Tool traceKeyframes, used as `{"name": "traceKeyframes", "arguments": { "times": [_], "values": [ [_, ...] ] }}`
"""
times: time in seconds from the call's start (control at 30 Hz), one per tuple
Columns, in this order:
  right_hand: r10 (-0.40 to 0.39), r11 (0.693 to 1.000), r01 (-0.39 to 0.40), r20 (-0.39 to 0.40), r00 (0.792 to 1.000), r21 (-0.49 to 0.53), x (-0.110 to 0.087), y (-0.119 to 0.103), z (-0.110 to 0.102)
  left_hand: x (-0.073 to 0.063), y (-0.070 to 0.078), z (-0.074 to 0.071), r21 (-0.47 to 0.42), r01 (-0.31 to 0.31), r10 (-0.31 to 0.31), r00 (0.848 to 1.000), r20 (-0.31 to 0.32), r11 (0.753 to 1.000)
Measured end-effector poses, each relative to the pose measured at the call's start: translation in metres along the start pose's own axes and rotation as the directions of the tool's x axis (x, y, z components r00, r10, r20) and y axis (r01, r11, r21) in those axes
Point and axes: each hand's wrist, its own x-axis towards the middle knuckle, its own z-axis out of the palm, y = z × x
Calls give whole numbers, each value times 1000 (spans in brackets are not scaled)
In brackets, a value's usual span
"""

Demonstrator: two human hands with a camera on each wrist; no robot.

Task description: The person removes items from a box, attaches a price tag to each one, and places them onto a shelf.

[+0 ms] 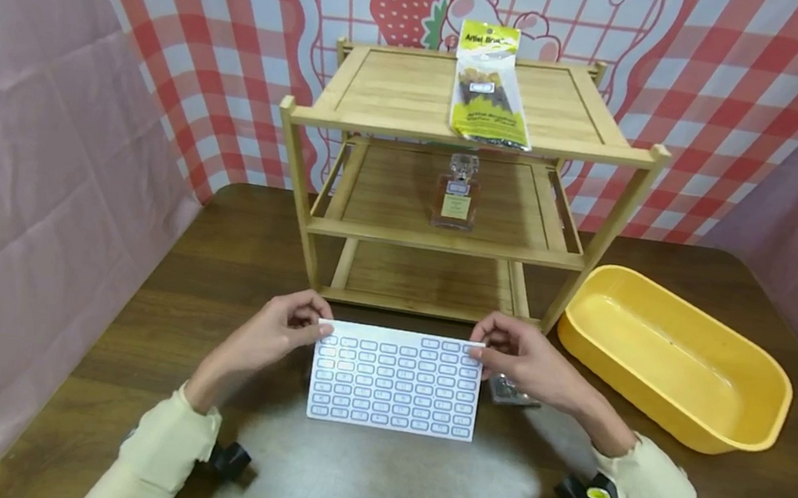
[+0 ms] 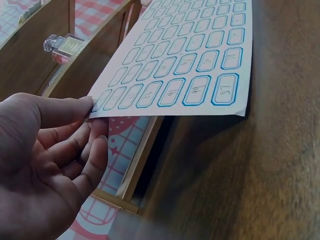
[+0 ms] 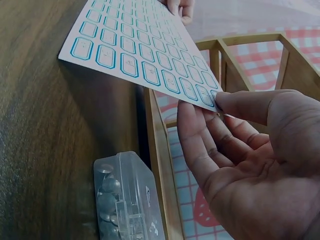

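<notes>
A white sheet of blue-bordered label stickers [image 1: 395,383], with handwritten numbers on the labels, is held up in front of the wooden rack. My left hand [image 1: 286,327] pinches its upper left corner between thumb and fingers. At the upper right corner my right hand [image 1: 517,357] pinches it the same way. In the left wrist view the thumb [image 2: 70,111] lies on the printed face, fingers behind. A clear plastic box [image 3: 127,200] with round metallic pieces inside sits on the table below the right hand, partly covered by that hand in the head view.
A three-tier wooden rack [image 1: 445,242] stands behind the sheet. Its top holds an artist brush packet [image 1: 490,97]; its middle shelf holds a perfume bottle [image 1: 456,198]. Both bear a small label. A yellow basin [image 1: 672,361] stands at the right on the brown table [image 1: 208,258].
</notes>
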Motion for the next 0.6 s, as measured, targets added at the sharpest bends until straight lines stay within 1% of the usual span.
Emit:
{"name": "traceKeyframes", "arguments": {
  "times": [0.1,0.33,0.47,0.6],
  "values": [
    [-5,1000,5,-8,1000,9,-1,-2,0,0,1,-2,-24,16,-16,1000,15,1000],
    [-15,1000,16,-46,999,15,-5,-7,0,-1,5,-6,-48,10,-7,999,45,999],
    [-22,999,24,-63,998,25,-8,-11,-1,-1,8,-9,-76,-16,20,998,62,997],
    [-48,998,51,-75,996,39,-10,-14,-2,0,11,-11,-113,-48,57,996,75,992]
  ]
}}
